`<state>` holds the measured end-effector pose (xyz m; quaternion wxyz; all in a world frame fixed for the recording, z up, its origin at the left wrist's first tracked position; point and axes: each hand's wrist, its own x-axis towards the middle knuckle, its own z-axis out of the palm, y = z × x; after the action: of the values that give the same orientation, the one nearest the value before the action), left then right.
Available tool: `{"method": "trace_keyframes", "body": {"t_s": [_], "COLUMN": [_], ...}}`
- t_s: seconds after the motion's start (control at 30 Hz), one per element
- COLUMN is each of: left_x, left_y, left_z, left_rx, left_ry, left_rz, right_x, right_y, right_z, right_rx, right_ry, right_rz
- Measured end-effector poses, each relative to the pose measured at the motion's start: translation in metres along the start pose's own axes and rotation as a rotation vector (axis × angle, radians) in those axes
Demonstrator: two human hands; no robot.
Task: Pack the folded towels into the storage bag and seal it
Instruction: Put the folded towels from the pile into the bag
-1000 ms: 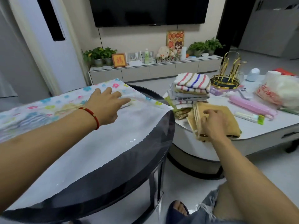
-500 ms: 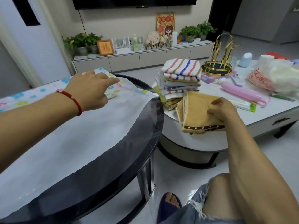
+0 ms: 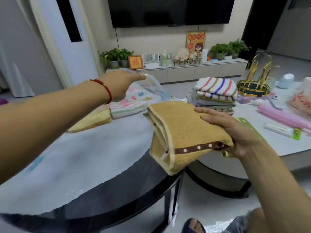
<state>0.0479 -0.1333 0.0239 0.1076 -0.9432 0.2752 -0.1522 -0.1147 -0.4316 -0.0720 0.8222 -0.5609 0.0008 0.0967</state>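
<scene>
Head view: the right hand (image 3: 235,132) sits at centre right, its grip clamped on a folded tan towel (image 3: 185,132) carried in the air over the edge of the dark bench (image 3: 117,199). At upper centre the left hand (image 3: 122,84) pinches the flowered lip of the storage bag (image 3: 148,86), lifting it open; folded towels already lie inside (image 3: 126,108). The remaining towel stack (image 3: 215,93) waits on the white bench (image 3: 277,145) at the right. Loading is under way; next, I judge, the tan towel must slide into the raised mouth.
</scene>
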Motion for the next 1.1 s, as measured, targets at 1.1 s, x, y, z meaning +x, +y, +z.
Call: {"method": "trace_keyframes", "body": {"t_s": [1.1], "left_x": [-0.002], "left_y": [-0.05], "left_z": [-0.048], "left_rx": [-0.005], "left_ry": [-0.055], "left_rz": [0.06], "right_x": [0.2], "right_y": [0.107], "right_z": [0.188], "right_rx": [0.232], "right_ry": [0.263], "right_rz": [-0.096]}}
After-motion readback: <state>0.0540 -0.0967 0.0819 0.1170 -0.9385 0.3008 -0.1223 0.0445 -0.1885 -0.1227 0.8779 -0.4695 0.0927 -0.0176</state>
